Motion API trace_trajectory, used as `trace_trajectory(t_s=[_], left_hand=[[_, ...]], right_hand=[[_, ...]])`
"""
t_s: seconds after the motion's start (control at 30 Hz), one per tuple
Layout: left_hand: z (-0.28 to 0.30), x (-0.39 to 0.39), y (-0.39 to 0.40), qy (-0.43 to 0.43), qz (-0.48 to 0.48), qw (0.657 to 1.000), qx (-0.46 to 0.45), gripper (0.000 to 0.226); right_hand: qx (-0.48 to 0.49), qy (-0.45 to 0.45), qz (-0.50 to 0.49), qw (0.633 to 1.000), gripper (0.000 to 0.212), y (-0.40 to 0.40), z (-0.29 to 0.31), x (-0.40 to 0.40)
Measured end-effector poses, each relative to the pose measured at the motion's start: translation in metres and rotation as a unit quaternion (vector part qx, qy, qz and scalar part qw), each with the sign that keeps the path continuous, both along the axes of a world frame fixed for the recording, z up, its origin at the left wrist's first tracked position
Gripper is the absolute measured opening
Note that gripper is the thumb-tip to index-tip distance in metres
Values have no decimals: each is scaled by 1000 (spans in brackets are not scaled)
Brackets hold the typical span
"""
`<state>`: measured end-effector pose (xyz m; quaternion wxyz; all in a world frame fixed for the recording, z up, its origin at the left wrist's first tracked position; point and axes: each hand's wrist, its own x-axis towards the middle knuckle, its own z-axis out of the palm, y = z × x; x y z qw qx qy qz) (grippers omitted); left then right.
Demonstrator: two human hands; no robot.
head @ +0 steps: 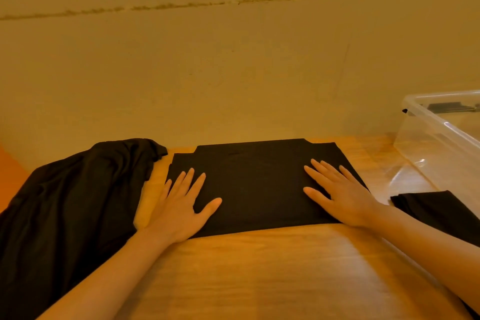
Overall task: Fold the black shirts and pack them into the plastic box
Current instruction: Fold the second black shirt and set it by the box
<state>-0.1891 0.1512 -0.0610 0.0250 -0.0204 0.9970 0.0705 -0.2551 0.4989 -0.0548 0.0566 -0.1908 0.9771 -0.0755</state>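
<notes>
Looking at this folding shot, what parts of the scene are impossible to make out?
All in the head view:
- Clear plastic box: right edge cuts it off; the dark contents are too small to count.
- Loose heap of black shirts: left edge crops it; the number is unclear.
- Black cloth at right: partly out of frame.
- Folded black shirt: flat left hand and right hand cover its sides.

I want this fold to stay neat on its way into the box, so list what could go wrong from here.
1. The left hand and right hand only press flat on the folded shirt; lifting it may undo the fold.
2. The loose shirt pile lies close beside it and may get dragged along.
3. The plastic box sits far right, so the carry is long.
</notes>
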Motion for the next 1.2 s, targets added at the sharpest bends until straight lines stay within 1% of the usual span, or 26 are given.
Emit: trace_trajectory(t_s=[0.27,0.33,0.37,0.4,0.47,0.53,0.57,0.63,0.73,0.83,1.0,1.07,1.13,1.2], left_hand=[[4,74,23,-23,3,1000,-10,108],[8,90,28,-53,-2,998,-13,115],[11,96,30,-74,-4,997,-15,118],[15,100,31,-95,-4,995,-14,116],[27,101,33,-108,10,994,5,100],[34,90,36,-66,22,997,15,81],[34,81,37,-36,22,999,15,75],[28,62,39,7,20,1000,18,72],[14,44,39,-5,20,1000,3,74],[6,48,37,-21,20,1000,-11,76],[7,82,39,-29,15,999,-33,76],[8,90,41,-34,16,999,-36,76],[9,92,41,-33,19,999,-22,76],[11,87,40,-19,27,999,0,75]], right_hand=[[19,-7,2,1000,104,21,3,73],[38,-22,5,999,106,24,12,88],[45,-31,3,999,100,25,18,95],[46,-33,-3,998,89,26,26,101],[37,-7,-13,999,69,23,37,105],[15,33,-4,999,64,16,38,96],[2,39,1,999,65,11,35,88],[0,30,2,1000,66,-1,26,68],[19,0,-10,1000,66,-14,10,52],[20,-6,-18,1000,71,-13,3,60],[24,0,-8,1000,107,-2,2,99],[24,-5,-5,1000,112,0,2,107],[15,-7,-6,1000,105,-2,7,108],[7,3,-15,1000,86,-4,10,102]])
